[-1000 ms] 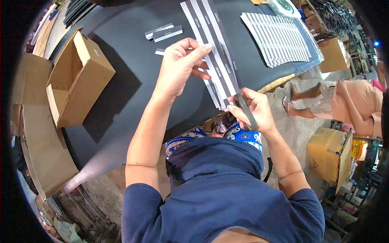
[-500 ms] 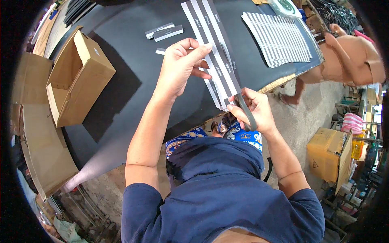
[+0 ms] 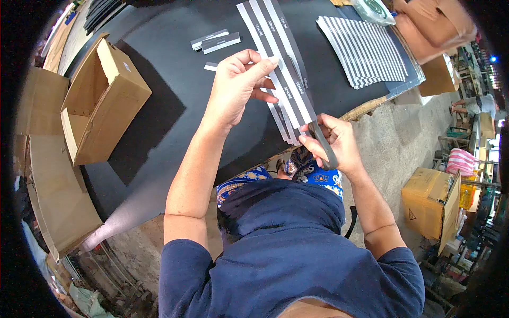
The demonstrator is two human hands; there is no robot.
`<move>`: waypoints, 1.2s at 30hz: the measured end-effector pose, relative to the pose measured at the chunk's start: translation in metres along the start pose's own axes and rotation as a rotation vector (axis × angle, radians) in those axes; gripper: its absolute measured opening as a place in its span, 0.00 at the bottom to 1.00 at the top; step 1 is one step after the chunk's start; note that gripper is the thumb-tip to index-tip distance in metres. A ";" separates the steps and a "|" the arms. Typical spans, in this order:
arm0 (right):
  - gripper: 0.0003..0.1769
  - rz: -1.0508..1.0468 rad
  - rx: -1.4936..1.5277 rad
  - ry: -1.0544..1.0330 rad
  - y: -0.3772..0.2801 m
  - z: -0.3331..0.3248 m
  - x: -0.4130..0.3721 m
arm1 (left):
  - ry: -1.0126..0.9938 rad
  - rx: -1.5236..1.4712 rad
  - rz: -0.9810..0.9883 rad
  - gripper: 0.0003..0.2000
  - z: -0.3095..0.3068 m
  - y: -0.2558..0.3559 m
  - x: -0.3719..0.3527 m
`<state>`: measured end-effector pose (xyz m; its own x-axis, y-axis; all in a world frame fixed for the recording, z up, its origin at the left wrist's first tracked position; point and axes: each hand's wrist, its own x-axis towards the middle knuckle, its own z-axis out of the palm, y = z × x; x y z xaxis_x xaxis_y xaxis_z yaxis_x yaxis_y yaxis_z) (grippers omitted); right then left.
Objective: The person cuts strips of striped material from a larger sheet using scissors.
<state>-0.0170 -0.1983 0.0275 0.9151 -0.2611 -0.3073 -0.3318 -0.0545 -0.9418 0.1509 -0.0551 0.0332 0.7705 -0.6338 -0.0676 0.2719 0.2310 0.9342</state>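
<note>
Black matting covers the long table [image 3: 159, 63], with an open cardboard box [image 3: 101, 100] lying on its side at the left end and another person [image 3: 429, 21] bending over the far right corner. The worker's left hand [image 3: 236, 87] pinches the striped sheet [image 3: 281, 58] between thumb and fingertips and keeps it lifted off the table, its near end reaching the right hand [image 3: 336, 143]. That hand is closed in a fist round a dark tool [image 3: 323, 146] whose tip meets the sheet's near edge; whether it is scissors or a knife I cannot tell. By the look of it the work is at an early stage. A few short cut pieces [image 3: 214, 41] lie together on the matting beyond the left hand, with one more small piece [image 3: 209, 67] just beside it. The sheet in hand shows several uncut bands, and a whole fan of striped sheets [image 3: 366, 47] waits untouched farther right.
</note>
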 end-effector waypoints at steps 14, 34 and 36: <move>0.13 0.045 0.084 -0.092 -0.003 -0.002 -0.002 | 0.088 0.087 0.072 0.10 -0.010 -0.001 0.005; 0.17 0.003 0.230 -0.127 -0.004 -0.006 0.010 | 0.007 0.022 -0.030 0.11 0.003 -0.005 0.000; 0.17 -0.005 0.204 -0.130 0.000 -0.006 0.012 | 0.007 0.017 -0.031 0.11 0.004 -0.004 -0.001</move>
<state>-0.0077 -0.2075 0.0242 0.9427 -0.1344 -0.3054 -0.2863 0.1443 -0.9472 0.1470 -0.0584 0.0305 0.7658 -0.6355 -0.0985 0.2855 0.1988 0.9375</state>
